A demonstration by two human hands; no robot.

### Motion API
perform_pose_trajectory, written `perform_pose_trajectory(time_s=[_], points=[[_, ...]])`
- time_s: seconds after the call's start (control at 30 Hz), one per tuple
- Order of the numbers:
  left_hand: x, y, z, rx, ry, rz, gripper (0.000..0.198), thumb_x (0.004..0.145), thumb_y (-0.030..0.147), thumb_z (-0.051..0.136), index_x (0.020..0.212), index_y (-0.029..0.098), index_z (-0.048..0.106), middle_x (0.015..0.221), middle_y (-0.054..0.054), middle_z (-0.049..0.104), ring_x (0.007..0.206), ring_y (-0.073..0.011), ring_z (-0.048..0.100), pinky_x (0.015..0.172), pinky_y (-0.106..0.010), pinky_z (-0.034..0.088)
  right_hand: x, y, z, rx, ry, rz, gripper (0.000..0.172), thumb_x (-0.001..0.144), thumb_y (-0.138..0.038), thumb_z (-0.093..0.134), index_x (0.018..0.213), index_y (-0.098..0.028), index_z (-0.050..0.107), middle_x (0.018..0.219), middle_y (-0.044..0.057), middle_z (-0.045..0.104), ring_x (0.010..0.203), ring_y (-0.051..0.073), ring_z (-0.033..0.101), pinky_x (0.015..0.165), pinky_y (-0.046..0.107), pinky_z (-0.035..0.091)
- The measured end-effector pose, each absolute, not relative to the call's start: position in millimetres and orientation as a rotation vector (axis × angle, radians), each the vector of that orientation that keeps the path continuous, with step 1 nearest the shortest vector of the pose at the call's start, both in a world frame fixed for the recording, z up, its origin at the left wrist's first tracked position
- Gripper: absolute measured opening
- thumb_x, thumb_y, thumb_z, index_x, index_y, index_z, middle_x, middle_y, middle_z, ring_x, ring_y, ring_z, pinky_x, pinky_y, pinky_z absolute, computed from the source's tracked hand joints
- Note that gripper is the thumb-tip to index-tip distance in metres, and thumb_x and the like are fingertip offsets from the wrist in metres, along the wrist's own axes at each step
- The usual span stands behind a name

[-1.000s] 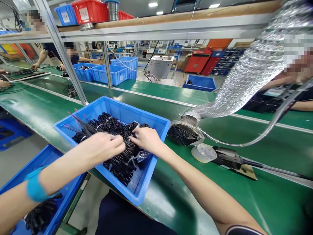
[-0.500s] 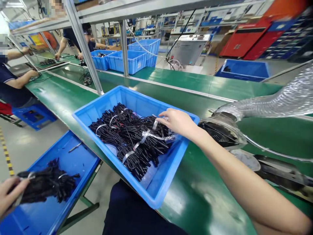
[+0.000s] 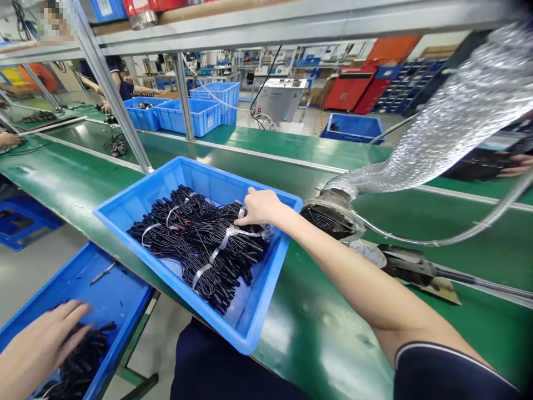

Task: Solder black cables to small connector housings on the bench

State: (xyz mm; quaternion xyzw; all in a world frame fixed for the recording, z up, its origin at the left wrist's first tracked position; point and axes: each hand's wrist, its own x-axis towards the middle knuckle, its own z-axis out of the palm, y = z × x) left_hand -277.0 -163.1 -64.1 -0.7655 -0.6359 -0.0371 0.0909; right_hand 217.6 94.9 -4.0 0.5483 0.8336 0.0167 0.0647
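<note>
Several bundles of coiled black cables (image 3: 208, 239), tied with whitish bands, lie in a blue plastic bin (image 3: 245, 341) on the green bench. My right hand (image 3: 262, 207) is closed on a cable bundle at the bin's right side; its fingertips are partly hidden. At lower left, my left hand (image 3: 48, 341) hovers with fingers apart, slightly blurred. Beneath it, more black cables (image 3: 83, 355) rest in a lower blue tray (image 3: 125, 289), partly covered by the hand.
A thin pointed tool (image 3: 102, 274) lies in the lower tray. Right of the bin are a silver flexible duct (image 3: 437, 128) and its hood (image 3: 333, 214). A metal post (image 3: 112, 83) stands behind the bin. A co-worker's hand (image 3: 520, 165) shows at far right.
My left hand has let go of the cable bundle, which now lies in the lower tray. My right hand stays at the bin with its fingers more curled. The view has swung right.
</note>
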Motion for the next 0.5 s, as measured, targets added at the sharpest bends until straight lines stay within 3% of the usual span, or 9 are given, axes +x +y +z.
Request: perform_pose_trajectory(time_s=[0.1, 0.2, 0.33, 0.5], points=[[-197, -106, -15, -2.452, -1.627, -0.356, 0.026, 0.091, 0.047, 0.052, 0.102, 0.033, 0.071, 0.114, 0.001, 0.074, 0.097, -0.0229, 0.071, 0.093, -0.034, 0.054, 221, 97, -4, 1.675, 2.529, -0.065, 0.07, 0.074, -0.075, 0.067, 0.098, -0.01, 0.076, 0.101, 0.02, 0.075, 0.095, 0.034, 0.072, 0.074, 0.034, 0.052], [-119, -61, 18, -2.64, -1.427, -0.645, 0.02, 0.095, 0.043, 0.054, 0.097, 0.028, 0.068, 0.105, -0.001, 0.072, 0.093, -0.0193, 0.069, 0.087, -0.029, 0.053, 225, 94, -2, 1.703, 2.571, -0.119, 0.066, 0.072, -0.07, 0.071, 0.103, -0.012, 0.075, 0.102, 0.017, 0.076, 0.098, 0.034, 0.072, 0.075, 0.034, 0.052], [-42, -13, 30, -2.865, -1.418, -0.465, 0.021, 0.094, 0.04, 0.055, 0.095, 0.023, 0.068, 0.096, -0.004, 0.07, 0.084, -0.0195, 0.066, 0.076, -0.029, 0.048, 229, 82, -2, 1.734, 2.585, -0.179, 0.059, 0.07, -0.065, 0.072, 0.101, -0.015, 0.074, 0.101, 0.014, 0.077, 0.097, 0.032, 0.073, 0.075, 0.034, 0.052], [9, 28, 21, -3.079, -1.7, -0.412, 0.032, 0.087, 0.046, 0.06, 0.075, 0.018, 0.069, 0.072, -0.004, 0.067, 0.065, -0.0178, 0.059, 0.062, -0.028, 0.04, 230, 72, -6, 1.856, 2.572, -0.146, 0.047, 0.071, -0.059, 0.072, 0.091, -0.017, 0.074, 0.093, 0.012, 0.077, 0.091, 0.03, 0.073, 0.07, 0.031, 0.05]])
